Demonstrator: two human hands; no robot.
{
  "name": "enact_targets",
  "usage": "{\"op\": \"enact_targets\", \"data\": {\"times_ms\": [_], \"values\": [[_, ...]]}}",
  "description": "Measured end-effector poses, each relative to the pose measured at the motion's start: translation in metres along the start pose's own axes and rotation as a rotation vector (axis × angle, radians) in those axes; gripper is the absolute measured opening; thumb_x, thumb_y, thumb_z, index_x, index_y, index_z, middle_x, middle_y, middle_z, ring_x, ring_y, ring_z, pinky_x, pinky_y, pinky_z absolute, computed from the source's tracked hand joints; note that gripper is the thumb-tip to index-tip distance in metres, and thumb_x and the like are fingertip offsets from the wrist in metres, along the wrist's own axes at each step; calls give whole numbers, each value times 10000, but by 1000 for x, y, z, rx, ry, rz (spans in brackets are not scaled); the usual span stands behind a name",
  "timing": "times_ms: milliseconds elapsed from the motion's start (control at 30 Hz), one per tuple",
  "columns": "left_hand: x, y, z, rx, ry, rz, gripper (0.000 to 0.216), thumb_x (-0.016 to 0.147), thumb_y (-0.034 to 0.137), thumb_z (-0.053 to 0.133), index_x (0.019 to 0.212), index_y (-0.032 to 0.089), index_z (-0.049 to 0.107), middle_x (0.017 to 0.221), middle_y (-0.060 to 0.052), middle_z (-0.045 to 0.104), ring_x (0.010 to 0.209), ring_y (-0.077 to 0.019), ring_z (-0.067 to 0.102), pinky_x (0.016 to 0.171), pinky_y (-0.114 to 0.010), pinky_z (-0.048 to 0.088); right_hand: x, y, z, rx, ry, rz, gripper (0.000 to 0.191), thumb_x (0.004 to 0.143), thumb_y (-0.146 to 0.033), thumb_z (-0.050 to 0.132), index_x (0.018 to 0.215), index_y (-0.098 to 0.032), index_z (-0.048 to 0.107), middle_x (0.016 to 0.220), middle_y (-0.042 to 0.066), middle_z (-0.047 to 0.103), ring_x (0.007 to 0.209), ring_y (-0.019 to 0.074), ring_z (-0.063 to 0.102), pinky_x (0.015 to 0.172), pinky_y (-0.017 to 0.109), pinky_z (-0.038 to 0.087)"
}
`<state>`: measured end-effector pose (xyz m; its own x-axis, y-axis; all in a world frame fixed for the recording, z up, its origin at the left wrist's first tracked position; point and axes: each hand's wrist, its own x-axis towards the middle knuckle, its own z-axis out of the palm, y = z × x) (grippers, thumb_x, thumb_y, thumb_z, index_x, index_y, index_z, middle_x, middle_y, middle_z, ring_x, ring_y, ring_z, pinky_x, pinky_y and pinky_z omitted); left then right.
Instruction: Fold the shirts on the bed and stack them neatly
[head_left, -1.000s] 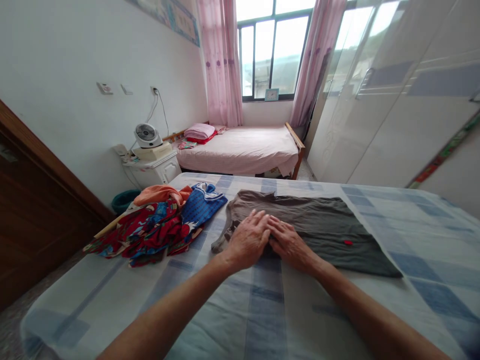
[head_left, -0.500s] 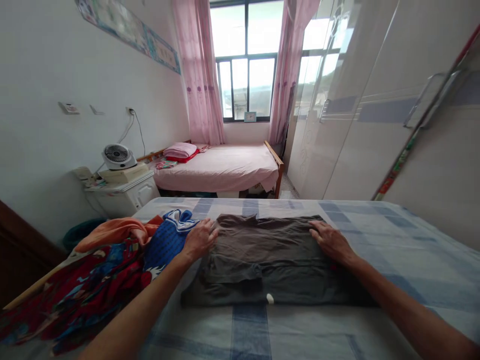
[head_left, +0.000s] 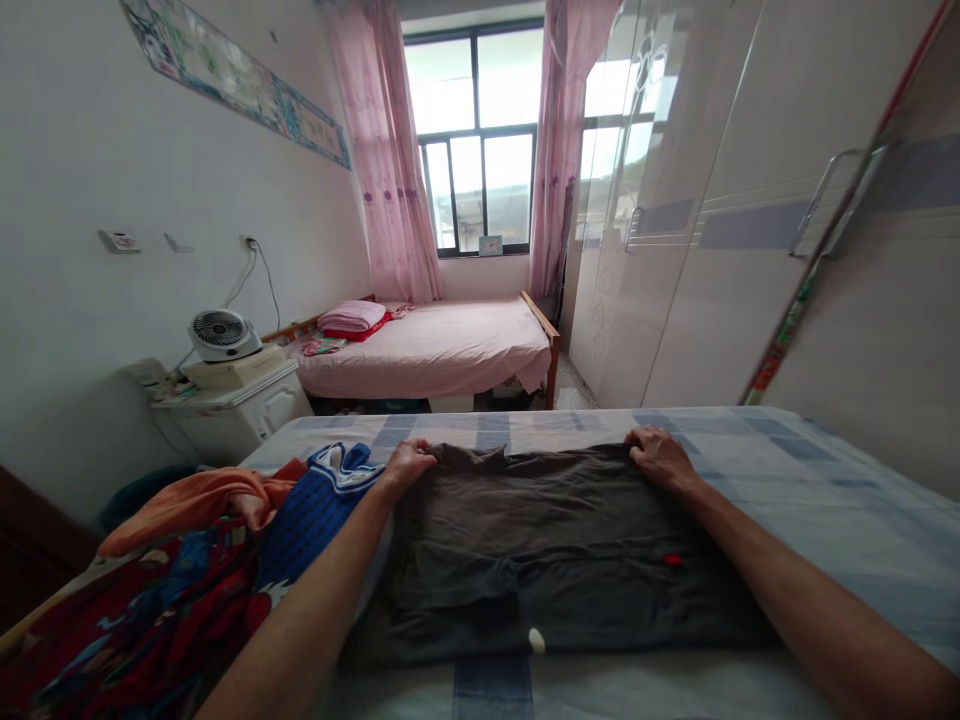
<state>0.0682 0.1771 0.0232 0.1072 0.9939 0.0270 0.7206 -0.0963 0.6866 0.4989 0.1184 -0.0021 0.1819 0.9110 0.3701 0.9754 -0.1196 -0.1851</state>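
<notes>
A dark grey garment lies folded into a wide rectangle on the bed, its kind hard to tell. It bears a small red mark at the right and a pale spot on the near edge. My left hand is closed on its far left corner, fingers pinching the cloth. At the far right corner, my right hand grips the same garment between thumb and fingers. Left of my left arm is a heap of clothes: a blue patterned piece, an orange cloth and a red printed cloth.
The bed carries a blue-and-white checked sheet. Beyond it stands a second bed with a pink sheet. A white nightstand with a small fan is at the left; a glossy wardrobe lines the right side.
Both hands went from lying flat at the garment's sides to gripping its far corners. The garment's far edge is slightly raised, and the red mark has come into clear view. The camera view has shifted slightly.
</notes>
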Motion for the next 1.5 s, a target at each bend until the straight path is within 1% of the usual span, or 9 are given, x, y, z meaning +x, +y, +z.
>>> {"op": "enact_targets", "data": {"times_ms": [233, 367, 467, 633, 767, 1000, 1200, 1367, 1500], "values": [[-71, -5, -38, -216, -164, 356, 230, 688, 251, 552, 886, 154, 617, 870, -25, 670, 846, -187, 618, 757, -261, 477, -60, 24, -46, 144, 144, -113, 215, 709, -256, 442, 833, -216, 613, 1001, 71, 620, 978, 248, 534, 884, 390, 406], [-118, -21, -32, 5, -197, 429, 302, 681, 124, 486, 942, 186, 624, 943, -21, 661, 923, -188, 593, 865, -294, 437, -107, 35, -45, 193, 53, -129, 178, 692, -267, 457, 780, -241, 609, 1026, 51, 628, 1010, 254, 540, 898, 417, 404], [-135, -23, -20, 90, -151, 457, 385, 643, 102, 517, 1007, 185, 614, 1019, -49, 639, 988, -213, 562, 905, -324, 422, -122, 36, -40, 209, 32, -121, 175, 688, -263, 449, 756, -247, 609, 1016, 46, 637, 1010, 247, 555, 900, 415, 412], [-135, -18, -14, 54, -60, 534, 305, 681, 55, 425, 847, 189, 643, 933, -45, 621, 932, -180, 562, 883, -302, 426, -126, 32, -42, 193, 143, -114, 191, 702, -281, 438, 788, -242, 604, 1042, 56, 627, 1019, 255, 553, 905, 439, 411], [-133, -25, -12, 5, -45, 573, 264, 673, 40, 378, 700, 187, 595, 891, -28, 603, 876, -148, 563, 837, -269, 436, -134, 33, -43, 191, 98, -137, 187, 709, -294, 442, 783, -252, 608, 1067, 54, 619, 1068, 265, 532, 898, 452, 409], [-128, -30, -14, -27, 130, 445, 212, 746, 141, 391, 703, 190, 592, 906, -40, 639, 875, -163, 587, 833, -271, 432, -137, 31, -45, 263, 95, -114, 199, 716, -301, 456, 803, -249, 627, 1044, 59, 627, 1030, 253, 547, 929, 433, 402], [-141, -19, -22, 67, -129, 327, 165, 734, 232, 478, 619, 189, 589, 937, -19, 648, 863, -171, 596, 802, -249, 436, -138, 32, -39, 235, 23, -119, 212, 706, -283, 456, 805, -252, 641, 1055, 42, 629, 1057, 252, 547, 935, 428, 409], [-147, -13, -22, 304, -19, 253, 258, 811, 361, 476, 655, 191, 590, 831, -31, 639, 809, -195, 602, 749, -288, 442, -142, 36, -42, 133, 6, -145, 265, 688, -209, 435, 840, -249, 649, 1118, 41, 617, 1117, 250, 524, 950, 441, 400], [-143, -3, -16, 414, 191, 298, 276, 866, 342, 415, 823, 183, 636, 945, -70, 644, 900, -224, 603, 818, -338, 453, -137, 8, -63, 60, 77, -170, 303, 799, -256, 401, 967, -219, 651, 1212, 73, 587, 1200, 250, 473, 978, 444, 384]]}}
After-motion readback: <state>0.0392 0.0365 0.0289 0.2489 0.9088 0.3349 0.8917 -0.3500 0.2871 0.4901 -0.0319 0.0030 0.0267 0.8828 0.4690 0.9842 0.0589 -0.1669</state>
